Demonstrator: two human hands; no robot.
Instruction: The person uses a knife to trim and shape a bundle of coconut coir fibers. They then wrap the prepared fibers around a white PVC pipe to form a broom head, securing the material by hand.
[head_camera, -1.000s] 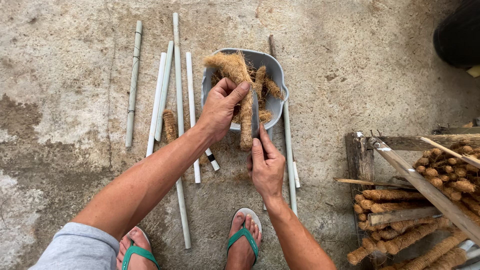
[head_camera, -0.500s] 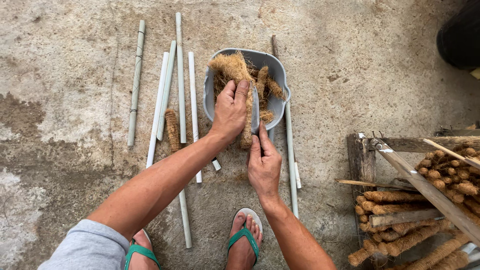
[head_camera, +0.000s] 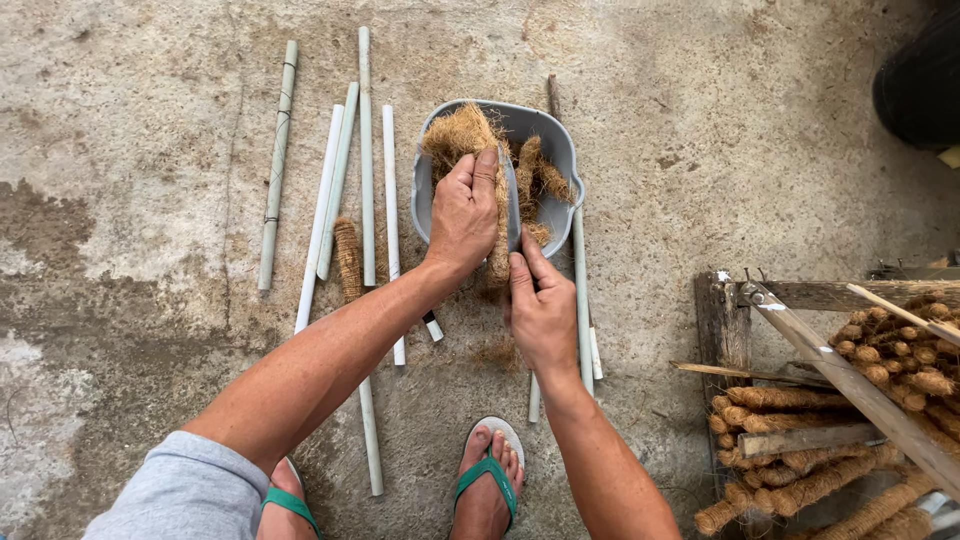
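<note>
Coconut fibre (head_camera: 462, 135) is pressed around a pale pipe (head_camera: 510, 200) over the near rim of a grey plastic basin (head_camera: 555, 150). Left hand (head_camera: 465, 210) fingers are curled closed on the fibre. Right hand (head_camera: 540, 310) fingers are closed around the wrapped lower end. Bare pipes (head_camera: 366, 150) lie at left; wrapped sticks (head_camera: 800, 480) are stacked at right.

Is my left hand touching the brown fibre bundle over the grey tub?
Touching. The head view shows the left hand wrapped around the fibre bundle, fingers pressed into it.
</note>
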